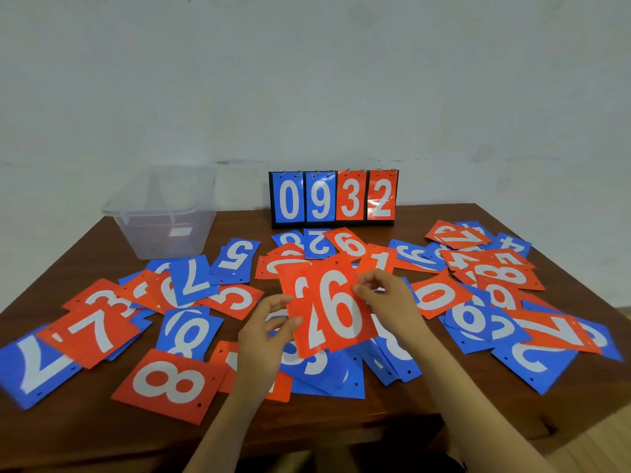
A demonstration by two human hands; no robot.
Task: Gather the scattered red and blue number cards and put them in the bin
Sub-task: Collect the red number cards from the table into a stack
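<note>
Scoreboard (334,198) at back reads 0 9 3 2, two blue then two red. You hold a red 6 (338,308) over a red 2 (301,295). Lying on the table (437,401): red 8 (170,384), red 7 (92,331), blue 7 (191,279), blue 5 (239,256), red 5 (235,298).

head-worn view, facing forward-down, close over table (478,397)

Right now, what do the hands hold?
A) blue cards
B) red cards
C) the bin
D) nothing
B: the left hand and right hand both pinch the red cards, with a 6 in front, while the bin stands apart at the far left.
</note>
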